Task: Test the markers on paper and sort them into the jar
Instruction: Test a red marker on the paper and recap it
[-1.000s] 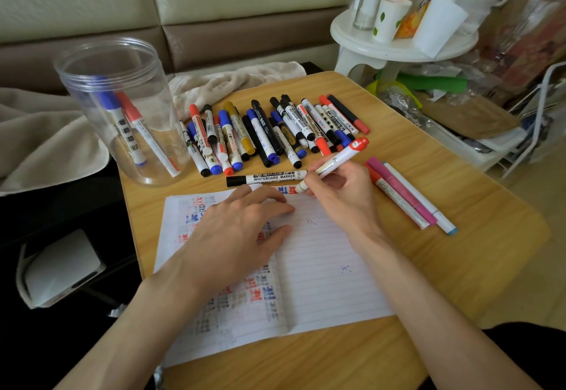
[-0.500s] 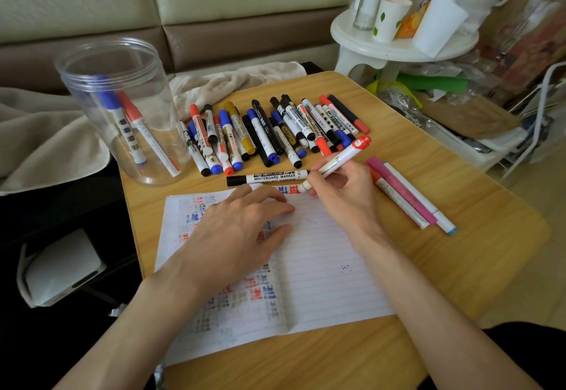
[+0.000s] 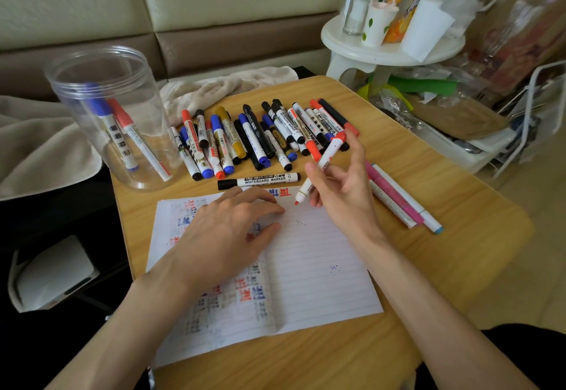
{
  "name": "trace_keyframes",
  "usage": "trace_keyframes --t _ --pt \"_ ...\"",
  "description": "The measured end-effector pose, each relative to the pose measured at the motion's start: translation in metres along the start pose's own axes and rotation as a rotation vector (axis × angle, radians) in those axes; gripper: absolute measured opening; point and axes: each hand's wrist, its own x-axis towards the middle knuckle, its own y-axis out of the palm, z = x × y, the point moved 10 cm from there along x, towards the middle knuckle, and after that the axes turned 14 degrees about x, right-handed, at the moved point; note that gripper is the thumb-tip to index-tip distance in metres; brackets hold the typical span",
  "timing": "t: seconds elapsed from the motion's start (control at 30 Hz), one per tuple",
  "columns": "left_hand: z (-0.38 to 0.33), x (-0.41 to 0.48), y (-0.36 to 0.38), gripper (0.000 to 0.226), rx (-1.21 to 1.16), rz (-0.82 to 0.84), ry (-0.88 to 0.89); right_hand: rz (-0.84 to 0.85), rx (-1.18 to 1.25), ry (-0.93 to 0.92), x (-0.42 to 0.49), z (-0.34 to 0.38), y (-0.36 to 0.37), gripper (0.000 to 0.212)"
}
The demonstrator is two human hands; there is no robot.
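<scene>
The left hand (image 3: 226, 230) lies palm down on the white lined sheet of paper (image 3: 315, 267), fingers loosely spread and holding nothing; the sheet carries red, blue and dark test scribbles, mostly on its left half and along its top edge. The right hand (image 3: 343, 187) sits at the sheet's one o'clock corner and grips a white-barrelled marker with a red tip (image 3: 324, 160) between thumb and fingers; the barrel slants, red cap end toward one o'clock and bare tip toward seven o'clock; the tip is over the paper near its top edge, though whether it touches cannot be told.

A black-capped marker printed WHITEBOARD MARKER (image 3: 260, 179) lies crosswise just beyond the sheet's top edge, at twelve o'clock from the left hand; behind it, still at twelve o'clock, a packed row of capped markers in red, blue, black and gold (image 3: 260, 135) lies on the light wooden table (image 3: 459, 221). Three slim markers, one of them pink, (image 3: 398, 202) lie side by side at three o'clock from the right hand.

The clear plastic jar (image 3: 70, 120) stands open at ten o'clock from the paper, on the table's corner; inside lean a blue-capped marker (image 3: 113, 126) and a red-capped marker (image 3: 137, 141). A beige cloth (image 3: 226, 86) lies past the table at eleven o'clock; a white round stool (image 3: 382, 49) bearing cups and packets stands at one o'clock.
</scene>
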Motion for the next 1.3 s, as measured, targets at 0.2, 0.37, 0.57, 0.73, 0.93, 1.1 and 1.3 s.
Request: trace_keyframes --t 0.2,0.37,0.57,0.73,0.93,1.1,1.3 --pt "-0.002 0.001 -0.005 0.041 -0.014 -0.024 0.003 0.006 -0.054 -0.013 -0.003 0.009 -0.010 0.079" --pt "-0.001 0.002 -0.007 0.041 -0.018 -0.034 -0.012 0.022 -0.063 -0.005 -0.005 0.013 -0.013 0.070" --pt "0.001 0.004 -0.010 0.038 -0.036 -0.053 -0.034 -0.003 -0.084 -0.045 -0.007 0.023 -0.021 0.076" --pt "0.001 0.005 -0.017 0.026 -0.061 -0.131 -0.062 -0.052 -0.166 0.001 0.002 0.027 -0.042 0.098" --pt "-0.009 0.013 -0.028 0.026 -0.083 -0.206 -0.060 -0.110 -0.349 -0.052 0.011 0.044 -0.073 0.038" --pt "-0.014 0.022 -0.026 0.023 -0.118 -0.214 -0.067 -0.233 -0.609 -0.032 0.012 0.062 -0.113 0.023" --pt "-0.014 0.026 -0.022 0.024 -0.124 -0.223 -0.068 -0.316 -0.949 -0.055 0.005 0.080 -0.153 0.022"
